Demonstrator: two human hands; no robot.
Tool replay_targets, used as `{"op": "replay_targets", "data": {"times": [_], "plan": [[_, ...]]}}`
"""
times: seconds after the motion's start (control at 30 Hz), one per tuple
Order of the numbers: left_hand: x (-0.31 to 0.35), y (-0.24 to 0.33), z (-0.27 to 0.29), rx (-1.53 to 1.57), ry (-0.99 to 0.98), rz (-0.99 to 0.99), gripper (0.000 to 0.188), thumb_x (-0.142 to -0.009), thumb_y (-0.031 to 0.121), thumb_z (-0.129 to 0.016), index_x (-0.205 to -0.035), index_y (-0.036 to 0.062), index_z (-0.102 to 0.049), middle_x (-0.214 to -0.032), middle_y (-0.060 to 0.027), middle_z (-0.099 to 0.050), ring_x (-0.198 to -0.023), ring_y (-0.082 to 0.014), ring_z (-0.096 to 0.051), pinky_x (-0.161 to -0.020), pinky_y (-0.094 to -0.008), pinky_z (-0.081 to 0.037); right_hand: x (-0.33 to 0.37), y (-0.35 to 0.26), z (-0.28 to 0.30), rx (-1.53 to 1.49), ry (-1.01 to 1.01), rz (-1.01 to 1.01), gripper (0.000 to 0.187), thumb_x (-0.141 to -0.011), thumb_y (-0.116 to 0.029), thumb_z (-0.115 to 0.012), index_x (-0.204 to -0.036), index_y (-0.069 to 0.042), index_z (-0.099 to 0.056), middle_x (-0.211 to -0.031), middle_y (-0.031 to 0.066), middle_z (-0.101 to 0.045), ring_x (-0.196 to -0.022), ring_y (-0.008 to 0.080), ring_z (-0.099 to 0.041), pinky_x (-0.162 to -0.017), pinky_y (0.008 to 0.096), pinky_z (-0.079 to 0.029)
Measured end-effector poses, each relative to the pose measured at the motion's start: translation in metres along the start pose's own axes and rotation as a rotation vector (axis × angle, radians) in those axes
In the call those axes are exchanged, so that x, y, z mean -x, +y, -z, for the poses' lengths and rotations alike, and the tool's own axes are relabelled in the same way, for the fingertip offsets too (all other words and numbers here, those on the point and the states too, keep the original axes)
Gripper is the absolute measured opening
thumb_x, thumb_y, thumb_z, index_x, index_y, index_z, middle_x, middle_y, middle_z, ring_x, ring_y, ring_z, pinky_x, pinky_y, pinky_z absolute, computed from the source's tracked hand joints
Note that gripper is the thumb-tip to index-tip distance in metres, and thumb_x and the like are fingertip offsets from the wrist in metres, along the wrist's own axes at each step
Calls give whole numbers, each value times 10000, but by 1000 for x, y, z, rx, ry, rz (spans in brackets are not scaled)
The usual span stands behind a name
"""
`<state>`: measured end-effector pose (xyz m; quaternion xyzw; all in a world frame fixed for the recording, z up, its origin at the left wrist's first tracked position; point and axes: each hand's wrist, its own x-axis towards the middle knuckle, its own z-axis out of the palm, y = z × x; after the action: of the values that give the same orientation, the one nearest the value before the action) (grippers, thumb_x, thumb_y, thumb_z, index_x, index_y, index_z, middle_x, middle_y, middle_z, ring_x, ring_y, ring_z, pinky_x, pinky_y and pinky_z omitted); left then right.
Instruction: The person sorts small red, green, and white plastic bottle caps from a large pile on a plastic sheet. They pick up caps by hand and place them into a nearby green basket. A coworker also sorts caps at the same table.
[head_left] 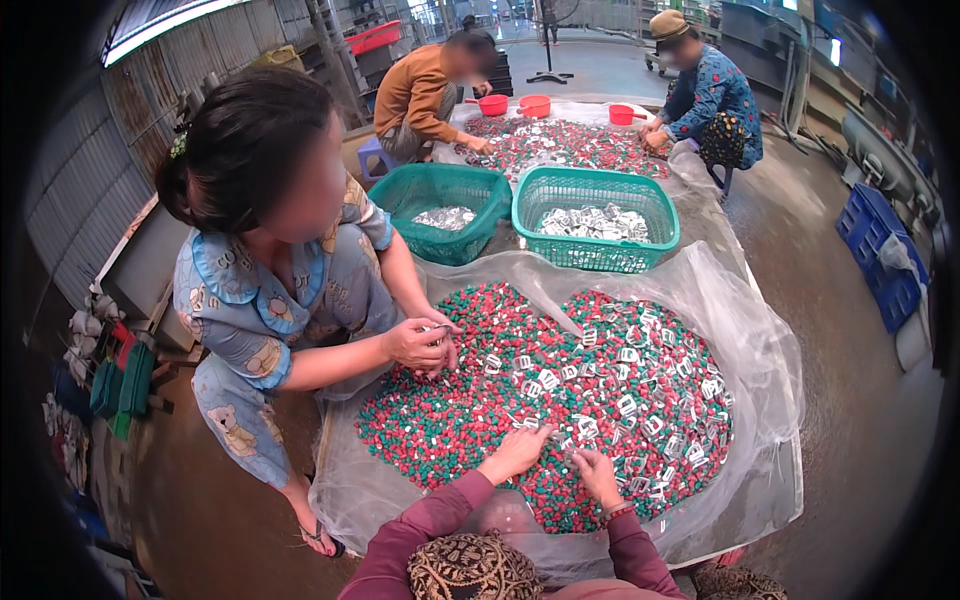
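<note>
Both the wearer's left hand (pixel 514 453) and right hand (pixel 598 477), half-curled, any hold unclear, seem to be sorting silvery buckles (pixel 588 427), strewn just beyond their fingertips, from coloured pellets (pixel 430 420), likely needing a light pinch next.

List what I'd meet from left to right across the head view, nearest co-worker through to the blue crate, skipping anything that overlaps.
Co-worker in bear print → left hand → right hand → co-worker in blue top → blue crate.
</note>
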<state>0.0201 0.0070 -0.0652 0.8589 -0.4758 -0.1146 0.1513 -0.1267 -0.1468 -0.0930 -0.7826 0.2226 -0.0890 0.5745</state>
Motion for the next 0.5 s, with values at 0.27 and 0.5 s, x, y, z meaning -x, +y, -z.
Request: {"op": "replay_targets", "data": {"times": [0.27, 0.5], "plan": [[-13, 9, 55, 43, 21, 135, 566, -867, 262, -573, -1376, 127, -367, -929, -207, -645, -859, -395, -620, -751, -504, -482, 10, -72, 39, -846, -49, -263, 300, -869, -91, -622, -1145, 7, -560, -1059, 101, -635, -920, 229, -648, -672, 392, -585], [-19, 1, 77, 1704, 73, 276, 189, -934, 244, -568, -1027, 79, -560, -886, -8, -599, -811, -109, -611, -668, -270, -531, 43, -63, 73, -1256, 47, -243, 282, -827, -80, -549, -1096, -66, -467, -780, 11, -482, -683, 122, -510, -658, 315, -513]]}}
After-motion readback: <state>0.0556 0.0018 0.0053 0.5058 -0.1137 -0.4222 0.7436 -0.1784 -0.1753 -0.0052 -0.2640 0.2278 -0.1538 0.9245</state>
